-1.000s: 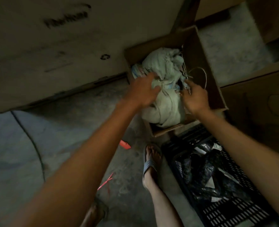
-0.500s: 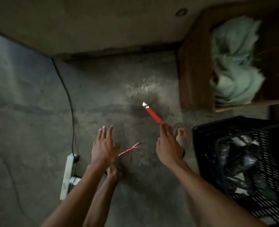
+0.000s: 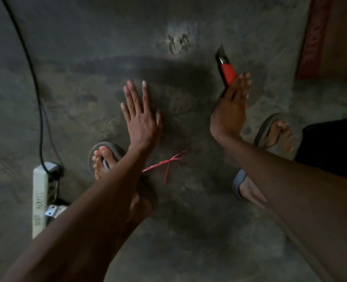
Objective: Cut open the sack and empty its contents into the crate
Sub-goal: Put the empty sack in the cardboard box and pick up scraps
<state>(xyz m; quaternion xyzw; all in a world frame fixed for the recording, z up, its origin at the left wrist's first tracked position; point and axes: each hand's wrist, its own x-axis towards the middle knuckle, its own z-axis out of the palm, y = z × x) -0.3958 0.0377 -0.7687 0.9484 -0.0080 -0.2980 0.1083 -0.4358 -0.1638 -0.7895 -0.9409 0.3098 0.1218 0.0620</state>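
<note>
Floor: grey bare concrete floor (image 3: pixel 178 231), dim, with a pale scuffed patch near the top middle.
Left hand: left hand (image 3: pixel 142 121) is in the middle of the frame, wide and flat, fingers straight and a little spread, holding nothing. It hangs over the floor.
Right hand: right hand (image 3: pixel 231 112) is to the right of the middle, fingers straight and close together, laid over the lower part of the knife's handle. No finger is seen curled round it.
Cutting tool: red plastic utility knife with a short metal blade (image 3: pixel 227 72) is on the floor, upper right of the middle, blade pointing to the top of the frame.
Crate: black crate (image 3: pixel 331 147) shows only as a dark corner at the right edge, just beside the right foot.
Box: brown cardboard box (image 3: pixel 335 37) fills the upper right corner.
String: thin red plastic string (image 3: pixel 164 163) lies on the floor between the two arms.
Feet: left foot in a grey sandal (image 3: pixel 105 157) is left of the middle; right foot in a grey sandal (image 3: pixel 278 133) is at the right.
Power: white plastic power strip (image 3: pixel 39 200) lies at the lower left, with a thin black cable (image 3: pixel 32 78) running up to the top left.
</note>
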